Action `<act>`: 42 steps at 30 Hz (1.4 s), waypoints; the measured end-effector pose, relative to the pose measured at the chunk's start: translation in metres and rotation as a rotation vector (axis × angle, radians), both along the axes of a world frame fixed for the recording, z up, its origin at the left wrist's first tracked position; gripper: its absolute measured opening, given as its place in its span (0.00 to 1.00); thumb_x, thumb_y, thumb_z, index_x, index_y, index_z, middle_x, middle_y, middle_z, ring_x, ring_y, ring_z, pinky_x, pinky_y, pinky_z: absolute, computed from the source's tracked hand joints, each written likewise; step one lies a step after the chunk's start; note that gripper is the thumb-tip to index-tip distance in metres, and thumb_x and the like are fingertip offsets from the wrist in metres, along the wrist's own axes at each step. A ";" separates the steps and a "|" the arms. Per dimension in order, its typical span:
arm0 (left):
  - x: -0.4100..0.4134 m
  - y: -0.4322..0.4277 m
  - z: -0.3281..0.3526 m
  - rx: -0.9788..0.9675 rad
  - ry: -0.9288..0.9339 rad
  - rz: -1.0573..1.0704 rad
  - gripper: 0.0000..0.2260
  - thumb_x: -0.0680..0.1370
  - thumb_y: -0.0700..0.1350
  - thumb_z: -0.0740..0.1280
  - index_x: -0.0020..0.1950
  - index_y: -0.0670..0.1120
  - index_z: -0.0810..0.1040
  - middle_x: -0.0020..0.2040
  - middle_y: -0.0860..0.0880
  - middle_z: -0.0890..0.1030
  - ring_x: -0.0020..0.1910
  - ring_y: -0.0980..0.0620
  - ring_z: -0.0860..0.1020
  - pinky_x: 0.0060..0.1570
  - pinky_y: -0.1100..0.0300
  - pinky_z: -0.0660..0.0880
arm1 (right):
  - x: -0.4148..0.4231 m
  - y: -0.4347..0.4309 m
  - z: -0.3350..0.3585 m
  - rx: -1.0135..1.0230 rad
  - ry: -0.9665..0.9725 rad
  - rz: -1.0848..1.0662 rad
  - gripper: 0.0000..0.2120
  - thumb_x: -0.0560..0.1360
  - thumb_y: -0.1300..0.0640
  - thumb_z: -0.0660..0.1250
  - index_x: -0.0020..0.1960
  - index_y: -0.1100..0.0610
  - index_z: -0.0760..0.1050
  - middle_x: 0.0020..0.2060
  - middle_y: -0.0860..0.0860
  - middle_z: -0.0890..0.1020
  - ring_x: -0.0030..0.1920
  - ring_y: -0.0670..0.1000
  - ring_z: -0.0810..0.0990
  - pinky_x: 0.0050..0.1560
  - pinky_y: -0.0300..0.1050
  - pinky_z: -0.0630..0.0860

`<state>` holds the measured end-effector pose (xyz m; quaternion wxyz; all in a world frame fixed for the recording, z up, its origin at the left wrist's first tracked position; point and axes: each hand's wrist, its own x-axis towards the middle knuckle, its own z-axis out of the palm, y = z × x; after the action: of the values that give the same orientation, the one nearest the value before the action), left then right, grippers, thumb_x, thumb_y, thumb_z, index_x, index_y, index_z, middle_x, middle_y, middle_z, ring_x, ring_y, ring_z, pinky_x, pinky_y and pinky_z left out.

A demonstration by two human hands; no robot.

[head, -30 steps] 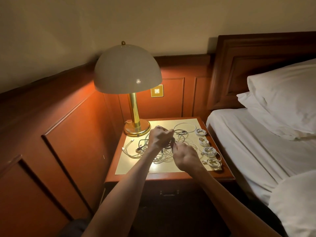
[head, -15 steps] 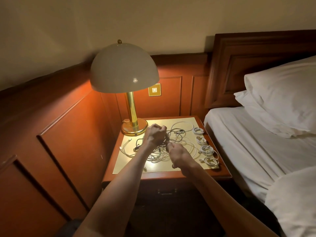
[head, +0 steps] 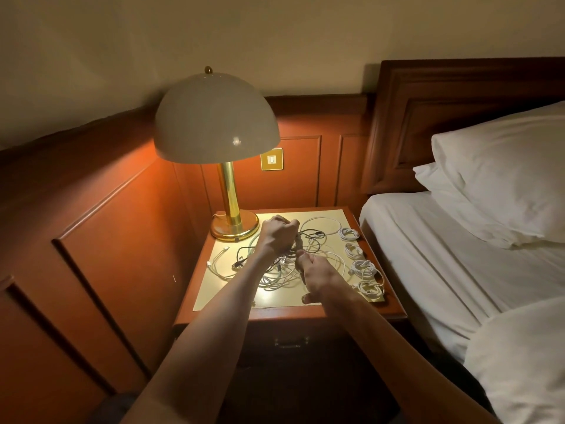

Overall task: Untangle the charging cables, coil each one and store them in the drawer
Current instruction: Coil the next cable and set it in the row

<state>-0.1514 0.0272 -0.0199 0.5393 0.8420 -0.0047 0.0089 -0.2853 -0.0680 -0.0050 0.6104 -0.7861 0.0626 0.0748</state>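
So far: four white coils (head: 354, 250) lie in a row along the right edge of the nightstand (head: 275, 315), on the side nearest the bed (head: 428, 240). I judge these cables finished, bar the stowing.
Knotted: the tangle (head: 275, 281) of white, grey and black leads sprawls over the middle of the nightstand top, under and between both hands.
Stray ends: a white cable (head: 217, 261) loops out to the left of the tangle with its plugs lying free. A black cable (head: 241, 255) threads through the heap.
Left hand (head: 278, 237): fingers clenched round strands raised from the far part of the tangle, just beside the base of the lamp (head: 217, 117).
Right hand (head: 321, 280): nearer the person, thumb and fingers pinching a strand of the tangle. Which lead it is cannot be told in this light.
Drawer (head: 290, 335): closed, below the top, in deep shadow. None of the coils has gone in yet.
Step in hand: probably teasing one lead loose, the two hands working close together over the heap.
Left to do: a good half by my reckoning. Each remaining lead must be freed and coiled, then the drawer opened and every coil laid inside. How many leads make up the heap cannot be counted.
Risk: pulling hard may tighten the knot or drag the finished coils off the edge.
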 end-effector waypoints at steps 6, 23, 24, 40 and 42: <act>-0.002 -0.001 -0.014 0.020 -0.004 0.010 0.15 0.75 0.43 0.63 0.27 0.44 0.76 0.30 0.46 0.79 0.28 0.49 0.73 0.30 0.59 0.69 | 0.004 -0.009 -0.004 0.013 0.084 0.046 0.16 0.85 0.46 0.52 0.48 0.53 0.72 0.36 0.49 0.67 0.36 0.46 0.67 0.29 0.42 0.76; -0.004 -0.024 -0.016 -0.063 -0.024 -0.039 0.18 0.77 0.42 0.64 0.27 0.44 0.71 0.26 0.49 0.72 0.25 0.51 0.67 0.26 0.61 0.63 | 0.004 -0.023 -0.012 0.086 0.065 -0.047 0.16 0.85 0.47 0.51 0.48 0.54 0.71 0.38 0.42 0.67 0.37 0.44 0.67 0.26 0.38 0.73; -0.005 -0.026 -0.017 -0.065 -0.007 -0.050 0.17 0.78 0.43 0.63 0.28 0.44 0.71 0.27 0.48 0.73 0.26 0.50 0.68 0.27 0.60 0.64 | 0.003 -0.028 -0.013 0.069 0.067 -0.029 0.17 0.85 0.46 0.50 0.48 0.54 0.71 0.36 0.43 0.67 0.36 0.45 0.67 0.28 0.40 0.73; 0.032 -0.090 -0.012 0.098 -0.101 -0.211 0.26 0.84 0.56 0.52 0.38 0.42 0.78 0.31 0.48 0.77 0.33 0.49 0.76 0.37 0.57 0.72 | 0.083 -0.125 -0.044 -0.047 -0.309 -0.337 0.12 0.79 0.54 0.68 0.60 0.55 0.82 0.45 0.47 0.86 0.44 0.48 0.86 0.43 0.49 0.85; 0.048 -0.102 -0.011 0.090 -0.091 -0.256 0.25 0.84 0.56 0.53 0.39 0.41 0.76 0.32 0.48 0.77 0.32 0.49 0.76 0.34 0.56 0.73 | 0.106 -0.142 -0.049 0.045 -0.289 -0.344 0.10 0.78 0.55 0.70 0.58 0.55 0.83 0.44 0.49 0.87 0.43 0.49 0.87 0.44 0.52 0.85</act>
<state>-0.1035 -0.0745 -0.0307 0.4968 0.8567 -0.1370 -0.0221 -0.1796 -0.2100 -0.0537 0.6341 -0.7526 0.1060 -0.1427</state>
